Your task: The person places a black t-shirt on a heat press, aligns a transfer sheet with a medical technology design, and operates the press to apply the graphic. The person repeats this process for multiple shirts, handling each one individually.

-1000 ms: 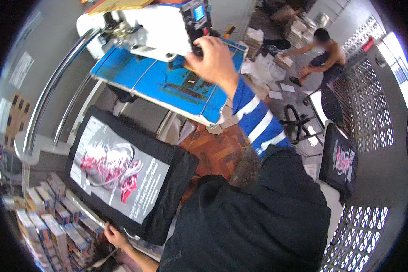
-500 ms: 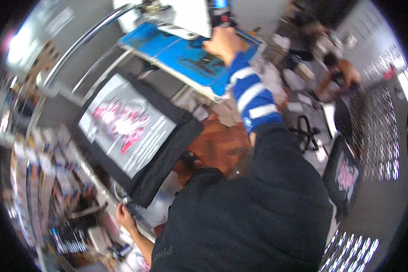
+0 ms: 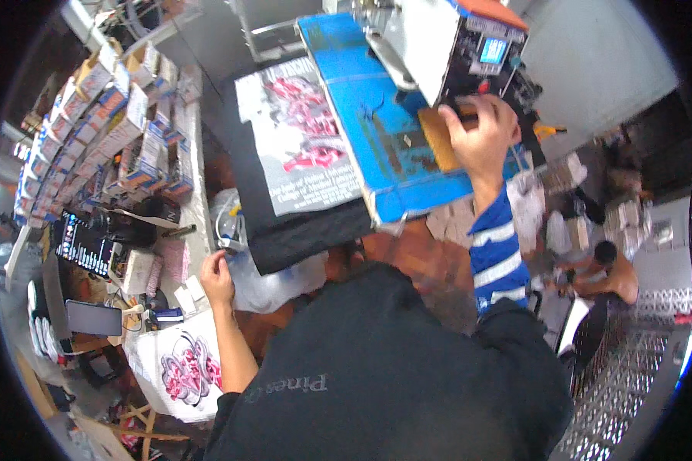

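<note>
At two o'clock, the half-curled right hand (image 3: 482,142) is best moved gently below the control panel (image 3: 490,58), the narrowed left hand (image 3: 218,280) kept off the printed cloth (image 3: 296,146), both holds unclear.

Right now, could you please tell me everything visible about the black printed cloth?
The black cloth looks like soft fabric, spread mostly flat, with loose folds along its near edge. It bears a large grey panel with pink-red artwork and pale lettering. It lies left of the blue board, whose pale edge borders it. The left hand is near, without visible contact.
</note>
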`<state>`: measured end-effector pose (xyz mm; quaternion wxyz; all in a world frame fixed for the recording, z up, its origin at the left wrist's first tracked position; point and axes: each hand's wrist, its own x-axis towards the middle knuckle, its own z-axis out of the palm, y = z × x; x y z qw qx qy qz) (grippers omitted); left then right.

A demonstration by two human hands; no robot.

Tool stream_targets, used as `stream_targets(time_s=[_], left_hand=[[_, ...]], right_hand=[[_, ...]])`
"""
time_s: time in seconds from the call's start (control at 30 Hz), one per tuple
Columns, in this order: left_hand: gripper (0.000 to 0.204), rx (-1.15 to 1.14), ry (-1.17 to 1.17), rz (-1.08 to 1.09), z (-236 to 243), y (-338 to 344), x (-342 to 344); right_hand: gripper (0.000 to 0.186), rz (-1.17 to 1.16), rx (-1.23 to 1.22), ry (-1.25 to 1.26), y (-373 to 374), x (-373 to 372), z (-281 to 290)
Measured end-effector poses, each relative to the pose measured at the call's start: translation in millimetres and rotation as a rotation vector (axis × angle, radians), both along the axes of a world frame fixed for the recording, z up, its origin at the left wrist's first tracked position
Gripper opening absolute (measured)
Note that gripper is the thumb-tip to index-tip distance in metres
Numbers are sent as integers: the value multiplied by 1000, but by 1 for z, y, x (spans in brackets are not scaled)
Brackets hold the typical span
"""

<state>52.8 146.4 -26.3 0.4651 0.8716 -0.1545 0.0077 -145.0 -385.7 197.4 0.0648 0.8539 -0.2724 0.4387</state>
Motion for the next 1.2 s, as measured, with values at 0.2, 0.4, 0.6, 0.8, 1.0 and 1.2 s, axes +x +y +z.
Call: stream_targets(time_s=[0.2,0.4,0.6,0.8,1.0,1.2], left_hand=[[21,-43,-67,74,12,6,2],[18,-56,-146,-7,22,-13,4],[19,-31,0,-87,-3,-8,5],[26,318,222,-21,-70,79,-13],[35,870,198,-1321,-105,-39,-100],[54,532,718,-1701,-43,-328,-233]], right_hand=[[125,337,129,-62,45,35,33],[112,314,111,4,103,69,28],[104,387,196,-82,140,92,25],[99,339,257,-133,169,101,25],[100,480,504,-66,171,91,34],[55,1054,288,-269,85,-17,5]])
